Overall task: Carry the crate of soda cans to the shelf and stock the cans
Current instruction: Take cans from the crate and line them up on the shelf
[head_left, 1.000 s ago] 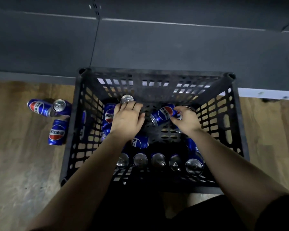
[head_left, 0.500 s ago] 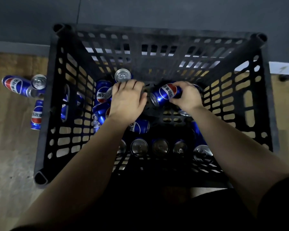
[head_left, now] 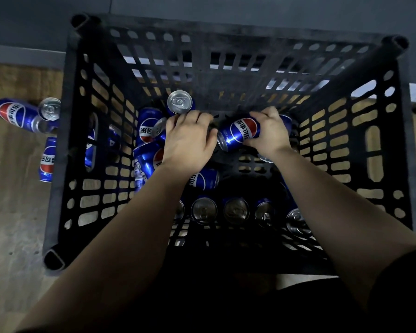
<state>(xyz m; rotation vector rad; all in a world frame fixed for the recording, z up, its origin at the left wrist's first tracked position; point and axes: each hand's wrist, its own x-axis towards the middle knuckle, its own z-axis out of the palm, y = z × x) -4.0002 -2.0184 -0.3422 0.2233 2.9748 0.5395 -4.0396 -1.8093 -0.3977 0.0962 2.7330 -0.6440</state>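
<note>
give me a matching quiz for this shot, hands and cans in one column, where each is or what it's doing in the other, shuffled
Column one
1. right hand
2. left hand
3. stray cans
4. upright row of cans

Column two
a. tops up along the near wall of the crate
b. on the wooden floor, left of the crate
c. grips a sideways can
d. palm down over the jumbled cans inside the crate

Pairs: 1-c, 2-d, 3-b, 4-a
</note>
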